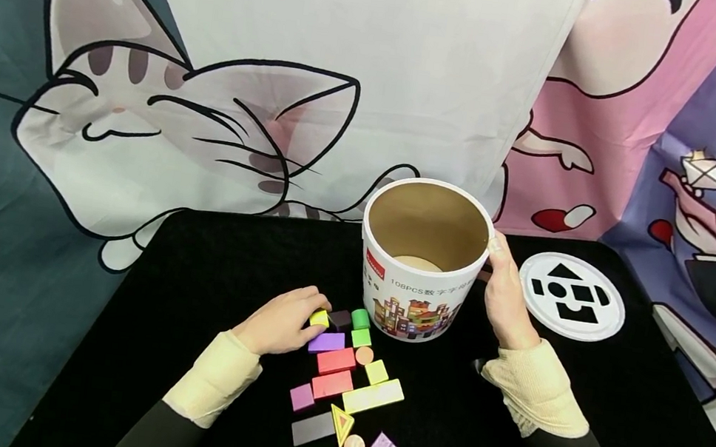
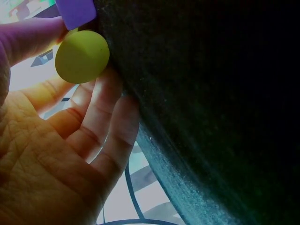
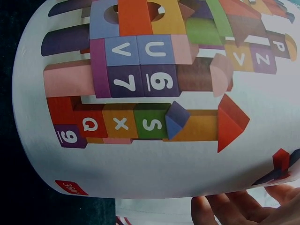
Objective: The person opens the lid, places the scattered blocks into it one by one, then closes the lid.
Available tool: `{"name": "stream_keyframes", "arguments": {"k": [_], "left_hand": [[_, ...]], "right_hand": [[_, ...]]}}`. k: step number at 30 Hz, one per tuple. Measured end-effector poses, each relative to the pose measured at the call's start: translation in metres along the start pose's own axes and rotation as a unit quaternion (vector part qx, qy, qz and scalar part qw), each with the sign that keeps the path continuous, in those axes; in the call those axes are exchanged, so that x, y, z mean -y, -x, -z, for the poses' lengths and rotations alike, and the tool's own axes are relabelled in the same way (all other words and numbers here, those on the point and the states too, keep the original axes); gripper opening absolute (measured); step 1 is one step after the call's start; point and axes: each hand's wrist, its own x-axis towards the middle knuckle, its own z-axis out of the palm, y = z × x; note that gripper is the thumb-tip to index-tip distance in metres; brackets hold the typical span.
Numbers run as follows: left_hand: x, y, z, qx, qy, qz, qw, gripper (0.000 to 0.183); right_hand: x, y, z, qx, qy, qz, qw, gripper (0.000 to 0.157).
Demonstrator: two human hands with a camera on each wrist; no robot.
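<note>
One yellow cylinder (image 1: 319, 318) is pinched by the left hand (image 1: 281, 321), lower middle of the head view; the right hand (image 1: 508, 298) grips the white bucket (image 1: 417, 290), right of centre. Gentle, straight lifting should avoid disturbing the adjacent purple block (image 1: 326, 343).

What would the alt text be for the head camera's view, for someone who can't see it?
A person's left hand pinches a yellow block among coloured blocks on a black table, while the right hand holds a white bucket. A lid with shaped holes lies to the right, and cartoon cloth hangs behind.
</note>
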Motion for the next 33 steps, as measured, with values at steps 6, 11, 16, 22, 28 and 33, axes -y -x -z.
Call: {"name": "stream_keyframes", "arguments": {"k": [6,11,16,22,28,33], "left_hand": [[0.001,0.000,0.000,-0.004,0.001,-0.001,1.0000,0.025],[0.002,0.000,0.001,-0.010,0.001,-0.006,0.9999,0.026],[0.003,0.000,0.003,-0.016,-0.002,-0.006,0.9999,0.027],[0.003,0.000,0.011,-0.042,0.001,-0.010,0.9991,0.027],[0.004,-0.007,0.028,-0.058,-0.012,-0.014,0.9982,0.027],[0.003,-0.017,0.052,-0.079,-0.027,-0.020,0.9963,0.028]], "right_hand": [[0.001,0.000,-0.001,-0.001,0.002,-0.004,1.000,0.057],[0.001,0.000,-0.001,0.000,0.002,-0.006,1.000,0.058],[0.000,0.000,-0.001,-0.004,0.000,-0.007,1.000,0.057],[0.001,0.001,-0.001,-0.003,0.007,-0.007,1.000,0.057],[0.001,0.002,-0.001,-0.003,0.005,-0.001,1.000,0.058],[0.001,0.001,-0.001,-0.008,0.007,0.014,1.000,0.056]]}}
